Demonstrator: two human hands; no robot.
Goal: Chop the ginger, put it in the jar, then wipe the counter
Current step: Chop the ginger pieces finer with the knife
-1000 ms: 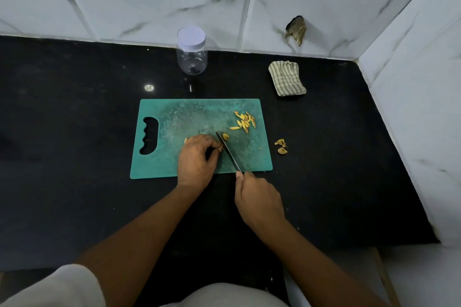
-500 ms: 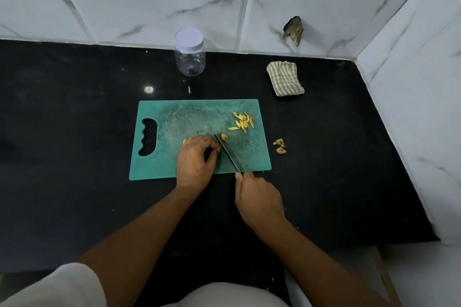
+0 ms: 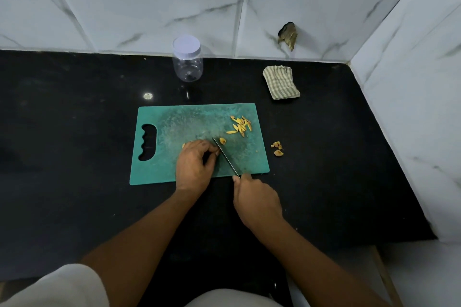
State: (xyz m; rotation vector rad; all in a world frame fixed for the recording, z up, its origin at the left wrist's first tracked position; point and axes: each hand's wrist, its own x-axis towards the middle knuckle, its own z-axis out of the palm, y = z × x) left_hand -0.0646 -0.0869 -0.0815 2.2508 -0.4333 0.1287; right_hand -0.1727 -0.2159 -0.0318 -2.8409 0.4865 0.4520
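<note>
On the green cutting board (image 3: 159,169), the left hand (image 3: 195,164) curls its fingers over a pale yellow lump of ginger (image 3: 184,145), only its tip showing, while the right hand (image 3: 258,200) grips a knife (image 3: 225,156) whose blade lies just beside those fingers. Thin yellow slices (image 3: 240,124) lie heaped near the board's far right corner, and brownish scraps (image 3: 277,148) sit on the black counter (image 3: 74,157) just off its right edge.

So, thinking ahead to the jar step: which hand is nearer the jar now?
Left. The left hand holds ginger on the cutting board, on the near side of the jar; the right hand holds the knife past the board's near edge, farther away and to the right.
</note>
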